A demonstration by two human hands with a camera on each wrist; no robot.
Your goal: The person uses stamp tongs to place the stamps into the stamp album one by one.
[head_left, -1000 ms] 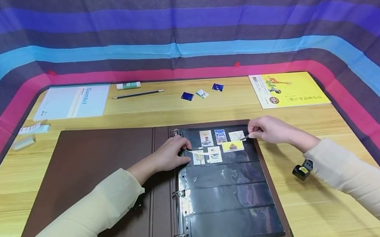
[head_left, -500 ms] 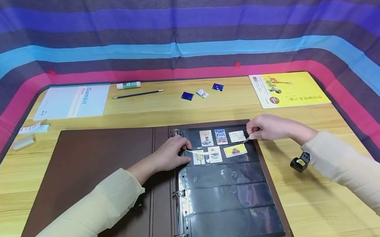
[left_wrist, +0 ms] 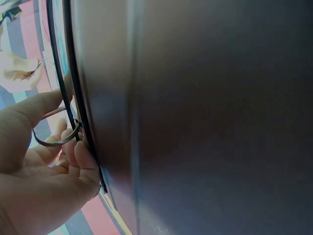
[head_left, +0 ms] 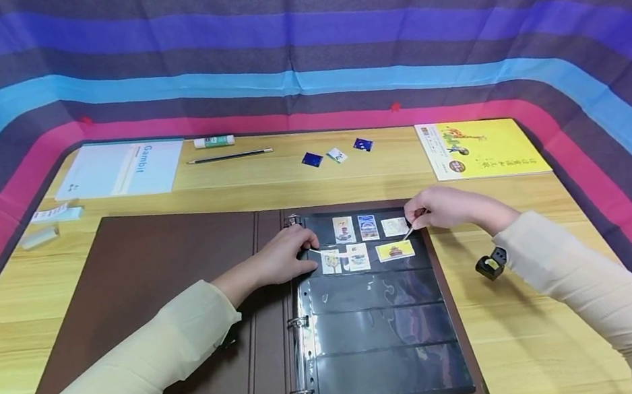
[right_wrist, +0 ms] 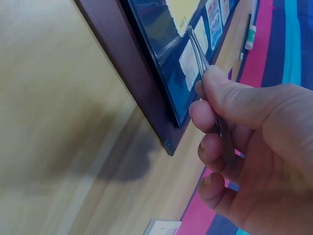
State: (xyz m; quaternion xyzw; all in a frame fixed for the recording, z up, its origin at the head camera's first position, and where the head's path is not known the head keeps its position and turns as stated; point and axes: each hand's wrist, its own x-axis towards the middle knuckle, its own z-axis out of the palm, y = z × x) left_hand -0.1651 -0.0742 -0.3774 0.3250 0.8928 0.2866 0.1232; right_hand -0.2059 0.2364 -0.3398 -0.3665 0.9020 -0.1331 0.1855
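A brown ring binder point(head_left: 184, 298) lies spread out, a black stamp page point(head_left: 367, 291) with clear pocket strips on its rings. My right hand point(head_left: 446, 205) grips metal tweezers point(right_wrist: 200, 56); their tips touch a yellow stamp point(head_left: 395, 251) in the second row. A pale stamp point(head_left: 394, 227) sits just above it, beside a blue stamp point(head_left: 367, 227) and another stamp point(head_left: 343, 229). Two more stamps are left of the yellow one. My left hand point(head_left: 282, 256) rests at the page's ring edge, thumb and index finger apart beside the second-row strip; whether they pinch it is hidden.
Behind the binder lie three small cards point(head_left: 337, 155), a pencil point(head_left: 230, 156) and a glue stick point(head_left: 214, 142). A white "Gambit" booklet point(head_left: 121, 168) is at back left, with an eraser point(head_left: 40, 237) nearby. A yellow book point(head_left: 483, 148) lies at back right.
The yellow stamp has shifted right and slightly down, off the pale stamp's lower edge. My right hand has moved slightly left and up with the tweezers. The left hand has stayed in place.
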